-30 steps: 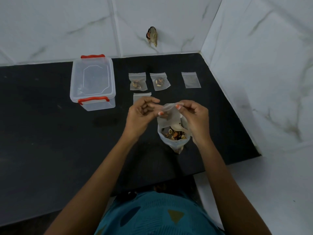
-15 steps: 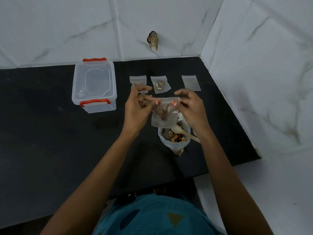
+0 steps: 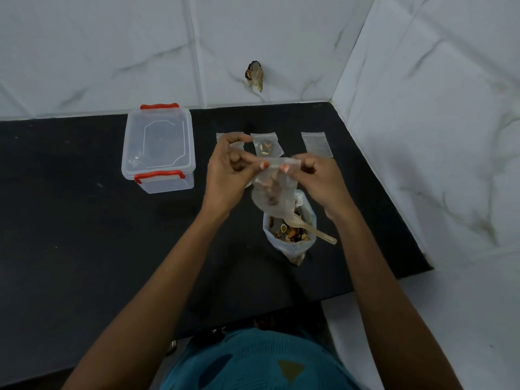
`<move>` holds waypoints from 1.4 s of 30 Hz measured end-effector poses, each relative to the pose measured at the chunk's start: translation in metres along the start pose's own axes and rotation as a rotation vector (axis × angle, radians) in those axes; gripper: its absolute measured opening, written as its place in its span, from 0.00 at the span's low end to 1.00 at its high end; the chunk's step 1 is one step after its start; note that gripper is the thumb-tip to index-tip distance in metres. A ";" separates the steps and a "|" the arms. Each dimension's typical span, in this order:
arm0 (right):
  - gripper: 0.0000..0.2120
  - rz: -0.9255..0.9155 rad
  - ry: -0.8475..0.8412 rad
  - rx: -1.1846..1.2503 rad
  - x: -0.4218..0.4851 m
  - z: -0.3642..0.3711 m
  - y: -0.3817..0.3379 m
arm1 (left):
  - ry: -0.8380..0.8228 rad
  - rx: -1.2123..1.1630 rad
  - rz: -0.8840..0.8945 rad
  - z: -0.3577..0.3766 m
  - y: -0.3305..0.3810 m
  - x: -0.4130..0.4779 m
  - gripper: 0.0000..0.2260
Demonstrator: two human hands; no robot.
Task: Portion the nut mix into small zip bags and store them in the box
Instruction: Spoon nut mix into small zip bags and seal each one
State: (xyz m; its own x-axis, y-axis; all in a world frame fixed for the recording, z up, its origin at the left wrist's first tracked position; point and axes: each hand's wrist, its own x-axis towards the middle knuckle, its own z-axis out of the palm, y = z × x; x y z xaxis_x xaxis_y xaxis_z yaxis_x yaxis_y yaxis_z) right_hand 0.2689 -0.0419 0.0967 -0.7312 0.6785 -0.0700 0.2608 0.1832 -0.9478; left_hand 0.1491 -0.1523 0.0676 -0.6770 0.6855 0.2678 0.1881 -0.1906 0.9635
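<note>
Small zip bag (image 3: 271, 192) lifted higher; left hand (image 3: 228, 170), right hand (image 3: 319, 178) fingers (image 3: 253, 168) pinching its seal.

Forearms reach forward, left hand (image 3: 229, 171) and right hand (image 3: 319, 177) raised close together, fingertips seemingly pinching

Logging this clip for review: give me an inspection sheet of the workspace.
Surface: black counter.
Job's things: small zip bag with nuts held above the open nut mix bag, spoon inside it; filled bag and empty bag at the back; box lidded.
Clutter: nothing seen.
Grippers: left hand and right hand pinch the small zip bag's top strip.
Cables: nothing seen.
Surroundings: white tiled walls; brownish object on the back wall, unidentifiable.
</note>
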 end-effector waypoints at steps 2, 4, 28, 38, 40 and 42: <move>0.08 -0.019 0.016 -0.033 0.002 -0.002 -0.002 | -0.001 -0.005 -0.010 0.002 -0.001 0.000 0.17; 0.07 -0.005 -0.098 0.026 0.001 -0.003 -0.007 | 0.033 -0.005 -0.016 0.002 -0.002 0.001 0.18; 0.10 0.022 -0.002 -0.018 0.005 -0.006 0.000 | -0.028 -0.029 -0.042 0.005 0.001 0.004 0.17; 0.04 -0.032 -0.035 -0.106 0.009 -0.002 -0.006 | -0.081 -0.065 -0.048 0.008 0.000 0.003 0.21; 0.03 -0.001 -0.080 0.002 0.010 -0.006 -0.008 | -0.153 -0.045 -0.081 0.005 -0.005 0.001 0.24; 0.03 0.025 -0.086 0.058 0.011 -0.009 -0.007 | -0.202 -0.022 -0.127 0.002 -0.010 -0.003 0.24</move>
State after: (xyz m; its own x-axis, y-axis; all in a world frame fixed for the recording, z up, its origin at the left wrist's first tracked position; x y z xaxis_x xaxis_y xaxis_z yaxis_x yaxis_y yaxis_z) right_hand 0.2644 -0.0293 0.1058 -0.7766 0.6188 -0.1182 0.2445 0.1232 -0.9618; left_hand 0.1506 -0.1507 0.0577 -0.5374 0.8314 0.1410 0.0934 -0.1074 0.9898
